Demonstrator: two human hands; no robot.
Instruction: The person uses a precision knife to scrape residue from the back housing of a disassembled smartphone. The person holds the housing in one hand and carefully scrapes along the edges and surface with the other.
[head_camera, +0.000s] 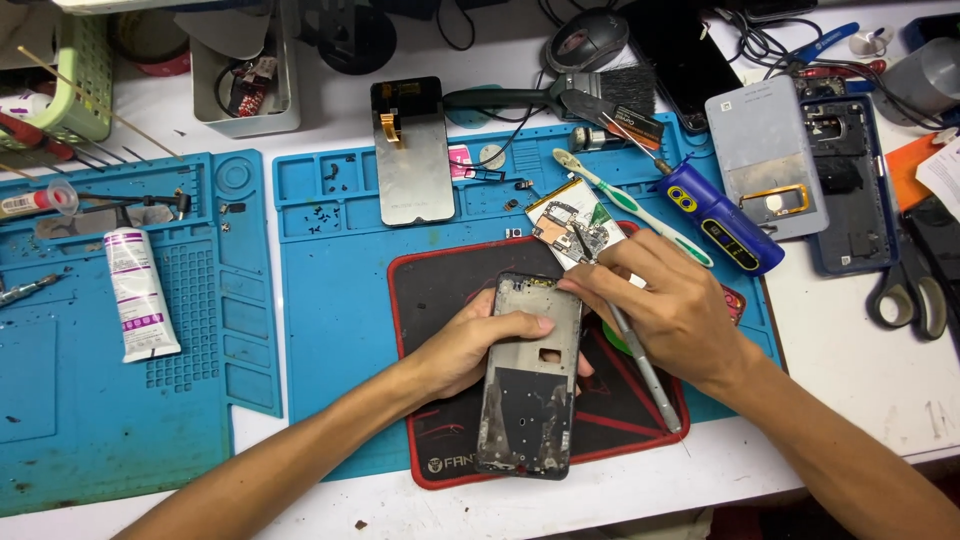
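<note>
My left hand (475, 345) wraps the phone frame (530, 375), thumb across its face, steadying it on the black pad (440, 290) at the middle of the surface (850, 370). My right hand (670, 305) pinches tweezers (625, 335), the tips meeting the frame's top edge at its one o'clock corner. The circuit board (575, 225) lies just beyond, at twelve o'clock; the toothbrush (630, 205) at one. I judge I'm picking at something small along that top edge; what comes next calls for a light, steady grip and a still frame.
</note>
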